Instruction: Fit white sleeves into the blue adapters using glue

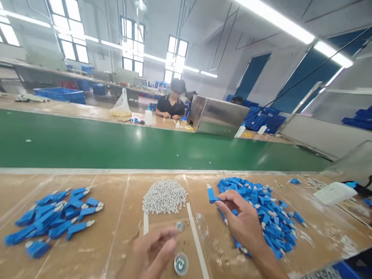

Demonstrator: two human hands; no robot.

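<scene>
While the right hand (244, 220) pinches a blue piece (212, 197) with a pale tip between thumb and fingers, just beside the larger blue heap (261, 192), the left hand (152, 250) appears blurred, its fingers parted, with no hold visible. On the worktop (122, 217), a pile of small pale parts (165, 197) lies beyond the left hand; a round container (181, 264) sits near it. A smaller blue heap (65, 215) lies further left.

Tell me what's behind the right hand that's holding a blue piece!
Behind the right hand is a blue pile; its pieces with whitish tips show around the hand. Whatever the palm and fingers cover can't be seen.
</scene>
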